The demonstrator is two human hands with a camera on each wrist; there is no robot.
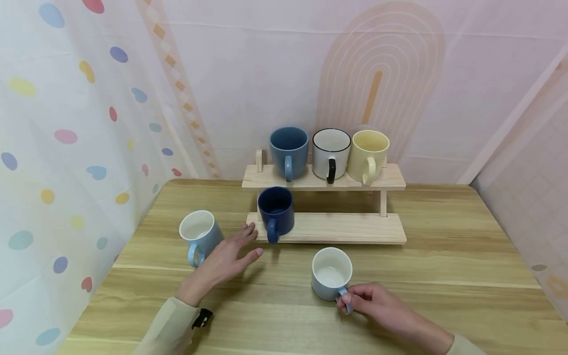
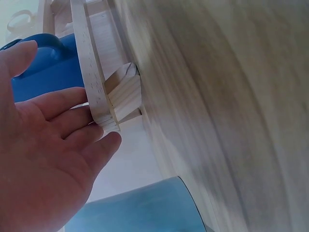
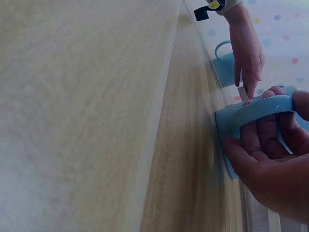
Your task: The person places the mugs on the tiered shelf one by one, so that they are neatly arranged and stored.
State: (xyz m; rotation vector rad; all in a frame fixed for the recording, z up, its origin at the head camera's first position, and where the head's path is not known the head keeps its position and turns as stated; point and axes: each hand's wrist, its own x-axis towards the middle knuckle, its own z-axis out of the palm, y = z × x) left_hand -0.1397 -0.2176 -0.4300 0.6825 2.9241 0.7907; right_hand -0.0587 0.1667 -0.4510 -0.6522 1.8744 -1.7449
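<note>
Right hand [image 1: 377, 305] pinches handle [image 3: 265, 109] of light-blue mug [image 1: 330, 273], lower centre; left hand [image 1: 226, 259] spread, left of centre. Mug likely stiff, slick, breakable; handle's the best hold.

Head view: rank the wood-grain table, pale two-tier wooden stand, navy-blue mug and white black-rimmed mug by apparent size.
1. Table
2. Wooden stand
3. Navy mug and black-rimmed mug: too alike to rank.

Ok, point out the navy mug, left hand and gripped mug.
Navy mug [image 1: 283, 221], head view: outer wall.
Left hand [image 1: 226, 259], head view: back of hand.
Gripped mug [image 1: 330, 275], head view: inside bottom.
</note>
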